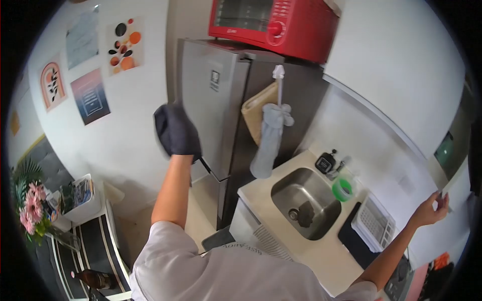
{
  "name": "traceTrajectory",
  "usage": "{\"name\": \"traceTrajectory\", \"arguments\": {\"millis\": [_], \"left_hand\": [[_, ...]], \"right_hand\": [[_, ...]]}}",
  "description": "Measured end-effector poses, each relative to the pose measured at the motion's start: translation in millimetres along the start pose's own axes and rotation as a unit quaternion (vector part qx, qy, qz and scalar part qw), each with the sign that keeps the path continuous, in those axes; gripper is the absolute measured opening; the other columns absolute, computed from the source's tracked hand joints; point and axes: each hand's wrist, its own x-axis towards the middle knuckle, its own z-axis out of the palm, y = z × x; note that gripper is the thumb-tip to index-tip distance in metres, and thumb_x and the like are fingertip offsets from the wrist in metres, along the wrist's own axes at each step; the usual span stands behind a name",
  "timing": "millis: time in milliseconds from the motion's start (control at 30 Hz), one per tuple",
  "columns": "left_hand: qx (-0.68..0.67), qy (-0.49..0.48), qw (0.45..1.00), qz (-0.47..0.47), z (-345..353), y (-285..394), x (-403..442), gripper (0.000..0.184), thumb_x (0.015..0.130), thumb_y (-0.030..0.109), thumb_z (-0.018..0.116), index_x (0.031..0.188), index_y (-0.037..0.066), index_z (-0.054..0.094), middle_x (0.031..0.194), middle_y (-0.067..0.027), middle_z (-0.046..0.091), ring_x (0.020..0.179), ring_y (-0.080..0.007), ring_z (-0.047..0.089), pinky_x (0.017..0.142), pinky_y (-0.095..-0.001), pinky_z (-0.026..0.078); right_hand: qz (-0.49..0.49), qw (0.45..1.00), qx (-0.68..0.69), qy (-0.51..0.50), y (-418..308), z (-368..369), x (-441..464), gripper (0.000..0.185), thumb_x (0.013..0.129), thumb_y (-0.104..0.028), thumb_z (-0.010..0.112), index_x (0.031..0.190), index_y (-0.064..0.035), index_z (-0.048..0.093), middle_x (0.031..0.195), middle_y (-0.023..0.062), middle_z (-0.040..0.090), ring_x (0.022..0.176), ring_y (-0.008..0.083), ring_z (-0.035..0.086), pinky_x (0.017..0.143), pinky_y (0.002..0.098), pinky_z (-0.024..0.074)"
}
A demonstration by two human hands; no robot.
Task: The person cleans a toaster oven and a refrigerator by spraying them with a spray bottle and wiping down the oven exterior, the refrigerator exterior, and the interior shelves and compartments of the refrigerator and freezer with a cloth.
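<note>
A dark grey cloth mitt (175, 131) covers my left hand (182, 140), raised in front of the grey refrigerator (208, 100). The mitt hides my fingers, so their pose cannot be seen. At the far right, my right hand (429, 210) is lifted with its fingers closed at the lower edge of a white cabinet door (458, 188), which stands open. The cabinet's dark interior (452, 143) shows partly behind the door, with something greenish inside.
A red microwave (301, 30) tops the refrigerator; a grey mitt (271, 135) hangs on its side. The steel sink (321, 200) holds a dark cloth (305, 214). Nearby are a green container (342, 189), a soap bottle (325, 161) and a white dish rack (374, 220). A brown bottle (95, 279) stands lower left.
</note>
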Motion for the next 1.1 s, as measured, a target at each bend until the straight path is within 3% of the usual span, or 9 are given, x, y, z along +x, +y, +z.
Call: {"name": "traceTrajectory", "arguments": {"millis": [33,100,200,233,300,400,833,933,1100], "left_hand": [[-0.096,0.103,0.99,0.026,24,-21,2,0.016,0.094,0.015,0.046,0.107,0.005,0.048,0.109,-0.0053,0.048,0.1,-0.0183,0.044,0.088,-0.0324,0.034],[0.493,0.031,0.847,0.198,74,-41,12,0.052,0.101,0.012,0.034,0.147,-0.001,0.015,0.153,-0.0114,0.017,0.141,-0.0202,0.017,0.117,-0.0298,0.011],[0.005,-0.016,0.876,0.482,165,-34,70,0.049,0.094,0.016,0.041,0.14,-0.001,0.036,0.141,-0.0199,0.039,0.13,-0.0288,0.039,0.112,-0.0347,0.027],[0.115,0.055,0.813,0.568,86,46,74,0.045,0.09,0.015,0.045,0.133,0.001,0.045,0.13,-0.0208,0.048,0.122,-0.0304,0.046,0.106,-0.0377,0.033],[-0.265,-0.114,0.882,0.372,68,73,87,0.045,0.084,0.016,0.05,0.127,0.003,0.051,0.125,-0.0186,0.053,0.118,-0.0313,0.05,0.103,-0.0398,0.036],[-0.068,-0.015,0.872,0.485,49,89,106,0.039,0.08,0.023,0.056,0.115,0.004,0.059,0.114,-0.016,0.059,0.111,-0.0315,0.053,0.097,-0.0422,0.04],[-0.199,-0.014,0.865,0.46,64,16,227,0.022,0.075,0.026,0.058,0.086,0.007,0.061,0.089,-0.015,0.061,0.083,-0.0343,0.057,0.07,-0.045,0.043],[-0.134,0.046,0.885,0.444,86,-23,259,0.028,0.082,0.027,0.054,0.103,0.009,0.061,0.107,-0.016,0.057,0.101,-0.0395,0.049,0.09,-0.0474,0.037],[-0.048,-0.221,0.971,0.07,119,-59,361,0.039,0.087,0.017,0.048,0.126,0.009,0.052,0.129,-0.0185,0.049,0.122,-0.0398,0.041,0.105,-0.045,0.03]], "right_hand": [[0.043,0.999,0.003,-0.029,3,8,-4,0.046,0.078,-0.009,0.073,0.12,-0.0021,0.055,0.116,0.0127,0.053,0.101,0.0238,0.055,0.093,0.036,0.0426],[0.042,0.997,0.037,0.049,-38,22,-19,0.051,0.079,-0.009,0.073,0.124,-0.0021,0.051,0.122,0.0137,0.049,0.109,0.0254,0.05,0.099,0.0377,0.037],[0.115,0.972,0.203,-0.006,-130,27,-62,0.058,0.081,-0.005,0.068,0.132,-0.0012,0.04,0.135,0.0152,0.041,0.127,0.0282,0.039,0.108,0.041,0.0268],[0.157,0.935,0.314,-0.051,-162,33,-87,0.058,0.082,-0.003,0.066,0.132,-0.0006,0.038,0.138,0.0151,0.04,0.13,0.0286,0.037,0.109,0.0417,0.0261],[0.184,0.843,0.472,-0.18,-254,19,-133,0.058,0.083,0.001,0.061,0.135,0.0018,0.033,0.143,0.0163,0.035,0.134,0.0291,0.033,0.11,0.0439,0.0241],[0.066,0.807,0.533,-0.246,-359,1,-183,0.06,0.081,0.002,0.06,0.134,0.0029,0.033,0.14,0.0193,0.036,0.132,0.032,0.035,0.11,0.0457,0.026],[0.064,0.77,0.581,-0.257,-538,26,-236,0.056,0.083,0.002,0.057,0.133,0.0021,0.032,0.141,0.0232,0.033,0.134,0.0344,0.032,0.111,0.0452,0.0221],[0.059,0.779,0.561,-0.274,-546,34,-251,0.06,0.084,-0.002,0.057,0.136,0.0021,0.028,0.144,0.0243,0.029,0.136,0.0344,0.029,0.111,0.0448,0.0215],[0.089,0.771,0.57,-0.268,-554,38,-262,0.067,0.086,-0.006,0.054,0.142,0.0052,0.018,0.148,0.0224,0.023,0.137,0.0332,0.027,0.112,0.0433,0.0193]]}}
